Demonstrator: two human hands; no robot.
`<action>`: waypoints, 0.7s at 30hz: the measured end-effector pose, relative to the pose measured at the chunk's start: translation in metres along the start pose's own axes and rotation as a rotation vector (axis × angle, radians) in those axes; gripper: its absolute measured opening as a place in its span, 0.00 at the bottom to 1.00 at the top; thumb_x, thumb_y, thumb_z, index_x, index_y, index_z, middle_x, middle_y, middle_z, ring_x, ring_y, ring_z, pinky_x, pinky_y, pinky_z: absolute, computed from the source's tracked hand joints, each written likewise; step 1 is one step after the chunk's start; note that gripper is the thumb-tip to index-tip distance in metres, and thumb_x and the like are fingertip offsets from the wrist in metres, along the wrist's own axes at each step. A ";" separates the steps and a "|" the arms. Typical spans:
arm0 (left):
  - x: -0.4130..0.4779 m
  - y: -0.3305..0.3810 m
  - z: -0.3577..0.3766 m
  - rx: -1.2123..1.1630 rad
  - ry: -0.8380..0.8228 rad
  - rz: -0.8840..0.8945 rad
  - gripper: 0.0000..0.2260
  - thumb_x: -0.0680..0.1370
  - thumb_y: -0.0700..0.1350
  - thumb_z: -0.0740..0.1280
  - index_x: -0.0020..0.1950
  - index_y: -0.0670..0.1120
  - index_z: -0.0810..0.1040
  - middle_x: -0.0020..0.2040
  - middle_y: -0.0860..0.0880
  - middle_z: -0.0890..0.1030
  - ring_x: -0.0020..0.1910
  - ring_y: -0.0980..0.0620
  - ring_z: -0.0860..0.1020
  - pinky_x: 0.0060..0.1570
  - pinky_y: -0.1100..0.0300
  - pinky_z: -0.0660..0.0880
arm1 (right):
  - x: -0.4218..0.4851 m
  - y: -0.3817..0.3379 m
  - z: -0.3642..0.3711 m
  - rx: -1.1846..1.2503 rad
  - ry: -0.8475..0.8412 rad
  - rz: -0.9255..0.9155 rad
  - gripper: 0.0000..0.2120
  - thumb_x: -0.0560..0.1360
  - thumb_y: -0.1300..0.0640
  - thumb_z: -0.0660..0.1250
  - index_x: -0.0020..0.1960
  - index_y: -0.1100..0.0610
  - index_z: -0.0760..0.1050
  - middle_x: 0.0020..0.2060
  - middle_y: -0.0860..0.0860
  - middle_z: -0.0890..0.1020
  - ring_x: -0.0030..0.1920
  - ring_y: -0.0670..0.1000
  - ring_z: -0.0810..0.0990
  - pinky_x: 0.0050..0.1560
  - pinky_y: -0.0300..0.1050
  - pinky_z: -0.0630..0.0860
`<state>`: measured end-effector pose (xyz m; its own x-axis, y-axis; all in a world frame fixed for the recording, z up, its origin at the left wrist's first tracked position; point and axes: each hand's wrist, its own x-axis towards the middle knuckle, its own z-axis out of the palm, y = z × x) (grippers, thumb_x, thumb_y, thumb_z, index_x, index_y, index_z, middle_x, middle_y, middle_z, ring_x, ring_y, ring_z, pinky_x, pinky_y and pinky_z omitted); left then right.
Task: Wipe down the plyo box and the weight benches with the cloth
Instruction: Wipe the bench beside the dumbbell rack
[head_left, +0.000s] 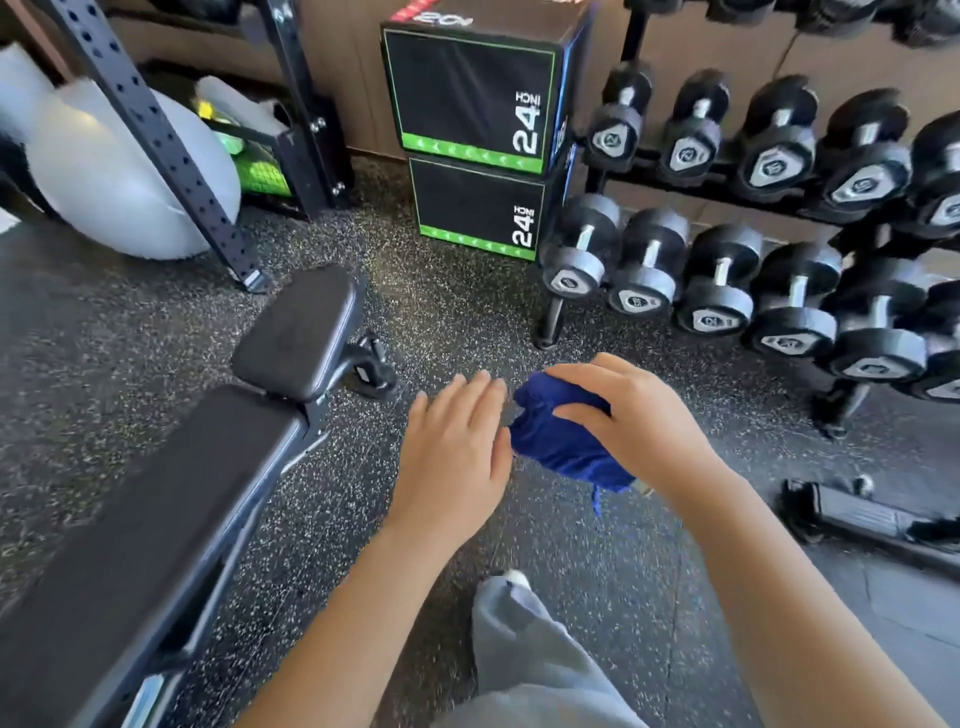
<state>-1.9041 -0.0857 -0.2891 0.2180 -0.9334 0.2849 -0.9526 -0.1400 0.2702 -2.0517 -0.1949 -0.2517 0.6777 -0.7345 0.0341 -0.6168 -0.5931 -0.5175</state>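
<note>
Right now the crumpled blue cloth (563, 441) hangs above the speckled rubber floor (441, 312), bunched in the right hand (639, 415), whose fingers and thumb curl over its top. Wadded like that, with a loose strand (597, 501) dangling, it could slip free or wipe poorly. The left hand (457, 441) hovers just beside it, palm down, fingers straight and close together. The black padded weight bench (156, 519) lies to the left; the stacked black-and-green plyo boxes (467, 98) stand ahead, well apart.

Dumbbell rack (753, 171) — exercise ball (119, 176) — speckled floor (441, 312).

bench (156, 519) left, dumbbells (719, 291) right (open floor (441, 301) between)
</note>
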 end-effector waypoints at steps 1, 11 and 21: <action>0.022 -0.006 0.003 -0.002 -0.005 -0.012 0.18 0.77 0.45 0.62 0.64 0.41 0.73 0.64 0.44 0.75 0.63 0.43 0.73 0.60 0.40 0.67 | 0.022 0.006 -0.005 -0.006 -0.011 -0.006 0.16 0.76 0.56 0.66 0.64 0.49 0.75 0.47 0.49 0.76 0.48 0.54 0.76 0.47 0.49 0.72; 0.210 -0.075 0.026 0.051 0.035 0.007 0.18 0.76 0.46 0.61 0.63 0.41 0.74 0.62 0.44 0.76 0.62 0.42 0.74 0.58 0.40 0.69 | 0.214 0.043 -0.030 0.014 0.019 -0.014 0.16 0.76 0.54 0.66 0.63 0.48 0.75 0.48 0.48 0.77 0.47 0.52 0.76 0.45 0.47 0.72; 0.401 -0.207 0.057 0.007 0.008 0.084 0.18 0.75 0.43 0.67 0.63 0.40 0.74 0.62 0.44 0.76 0.61 0.43 0.75 0.59 0.40 0.68 | 0.429 0.044 -0.024 -0.053 0.027 0.068 0.17 0.77 0.52 0.65 0.65 0.47 0.73 0.52 0.49 0.77 0.51 0.52 0.76 0.47 0.46 0.71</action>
<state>-1.6322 -0.4497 -0.2834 0.1393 -0.9393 0.3136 -0.9689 -0.0639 0.2390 -1.7979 -0.5441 -0.2395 0.6229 -0.7820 0.0241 -0.6818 -0.5577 -0.4735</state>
